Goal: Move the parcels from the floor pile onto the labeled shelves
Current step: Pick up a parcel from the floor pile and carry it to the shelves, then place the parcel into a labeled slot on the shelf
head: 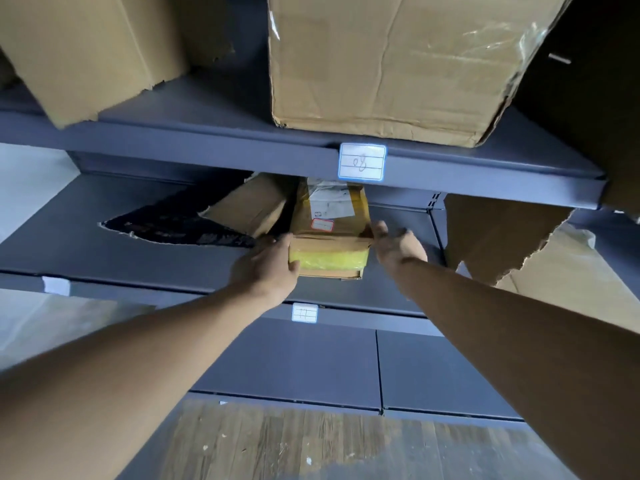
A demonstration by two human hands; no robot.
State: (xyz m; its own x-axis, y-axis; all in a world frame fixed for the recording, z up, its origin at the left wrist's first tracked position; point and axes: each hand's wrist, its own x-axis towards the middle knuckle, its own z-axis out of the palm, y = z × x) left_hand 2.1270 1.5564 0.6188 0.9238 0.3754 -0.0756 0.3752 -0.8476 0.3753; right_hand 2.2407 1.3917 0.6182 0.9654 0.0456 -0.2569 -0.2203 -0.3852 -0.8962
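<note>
Head view: grey metal shelving stood over a worn wooden floor (311,445). The upper shelf (207,140) carried a large cardboard box (391,64) at 12 o'clock and a white label (362,162) on its front edge. The parcel (329,233), brown with yellow tape, lay on the middle shelf (138,258) at centre. The left hand (266,268) gripped its near left corner at 9 o'clock. The right hand (398,244) touched its right edge at 3 o'clock, fingers relaxed and spread. A torn cardboard box (502,237) stood at 3 o'clock, well apart. A second label (304,312) marked the middle shelf's edge at 6 o'clock.
</note>
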